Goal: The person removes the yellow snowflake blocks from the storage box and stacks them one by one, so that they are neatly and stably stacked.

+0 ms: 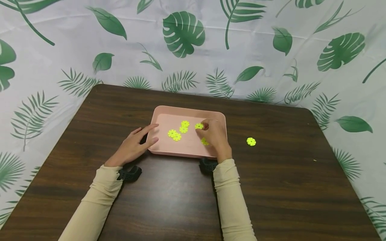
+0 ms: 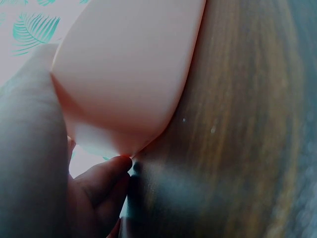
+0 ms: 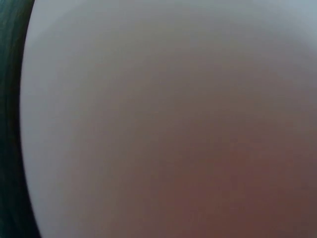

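Toward the right end of the pink tray, a yellow flower-shaped disc sits at the fingertips of the right hand, whose grip pinches it between thumb and forefinger. The right wrist view is too blurred to add detail. Nearer the person, another disc shows beside the same hand, partly hidden by it. Farther left in the tray are two overlapping pairs: an upper pair, one disc set above the other, and a lower pair lying side by side. At the tray's left edge is the left hand, its grip spread, thumb and fingers apart; the left wrist view shows a fingertip touching the tray's rim. Outside the tray, well to its right, a lone disc lies on the dark wood-grain desk. Black wrist devices and pale sleeves cover both forearms. Behind the desk hangs white cloth printed with green leaves.
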Available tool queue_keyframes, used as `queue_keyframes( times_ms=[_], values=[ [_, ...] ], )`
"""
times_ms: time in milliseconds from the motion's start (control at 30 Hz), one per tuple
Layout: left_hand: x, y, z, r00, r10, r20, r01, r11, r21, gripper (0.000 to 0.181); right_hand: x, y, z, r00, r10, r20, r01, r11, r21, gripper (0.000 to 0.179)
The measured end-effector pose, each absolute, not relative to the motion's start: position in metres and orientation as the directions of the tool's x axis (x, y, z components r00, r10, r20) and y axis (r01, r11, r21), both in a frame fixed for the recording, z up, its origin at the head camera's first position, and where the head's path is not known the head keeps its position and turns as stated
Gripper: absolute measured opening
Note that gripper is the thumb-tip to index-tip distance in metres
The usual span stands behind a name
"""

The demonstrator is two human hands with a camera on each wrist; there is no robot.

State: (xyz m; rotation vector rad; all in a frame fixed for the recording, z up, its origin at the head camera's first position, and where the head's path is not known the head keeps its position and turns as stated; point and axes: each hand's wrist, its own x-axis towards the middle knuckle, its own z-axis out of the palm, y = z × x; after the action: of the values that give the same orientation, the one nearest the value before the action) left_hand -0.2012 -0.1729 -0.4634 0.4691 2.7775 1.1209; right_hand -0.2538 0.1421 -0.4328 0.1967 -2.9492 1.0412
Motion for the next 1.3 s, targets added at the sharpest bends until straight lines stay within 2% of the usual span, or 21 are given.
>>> queue_keyframes(
  times_ms=[133,233,400,500,633,1033,1300],
  values=[
    [-0.203,-0.172,-0.463,-0.943,0.331,0.016,0.25,0.678,0.691,0.068,-0.253,0.146,-0.43,-0.987,-0.141,0.077,-0.157,0.739,-0.656,0.019],
    [-0.204,-0.171,-0.462,-0.941,0.337,0.015,0.254,0.677,0.691,0.068,-0.251,0.15,-0.426,-0.975,-0.168,0.144,-0.221,0.697,-0.682,0.022],
    [-0.205,-0.172,-0.461,-0.939,0.343,0.015,0.257,0.674,0.693,0.066,-0.242,0.161,-0.414,-0.961,-0.163,0.222,-0.273,0.676,-0.685,0.038],
    [-0.205,-0.173,-0.461,-0.942,0.335,0.011,0.249,0.676,0.694,0.065,-0.237,0.17,-0.408,-0.964,-0.151,0.217,-0.259,0.702,-0.663,0.041],
    [-0.204,-0.175,-0.462,-0.944,0.331,0.003,0.24,0.679,0.693,0.065,-0.234,0.184,-0.403,-0.965,-0.127,0.227,-0.246,0.729,-0.638,0.036],
    [-0.201,-0.173,-0.463,-0.947,0.323,-0.005,0.231,0.687,0.689,0.066,-0.225,0.25,-0.403,-0.969,0.071,0.238,-0.115,0.722,-0.682,0.039],
    [-0.201,-0.173,-0.461,-0.946,0.324,-0.005,0.233,0.691,0.684,0.066,-0.208,0.294,-0.406,-0.973,0.15,0.174,-0.003,0.749,-0.662,0.042]
  ],
)
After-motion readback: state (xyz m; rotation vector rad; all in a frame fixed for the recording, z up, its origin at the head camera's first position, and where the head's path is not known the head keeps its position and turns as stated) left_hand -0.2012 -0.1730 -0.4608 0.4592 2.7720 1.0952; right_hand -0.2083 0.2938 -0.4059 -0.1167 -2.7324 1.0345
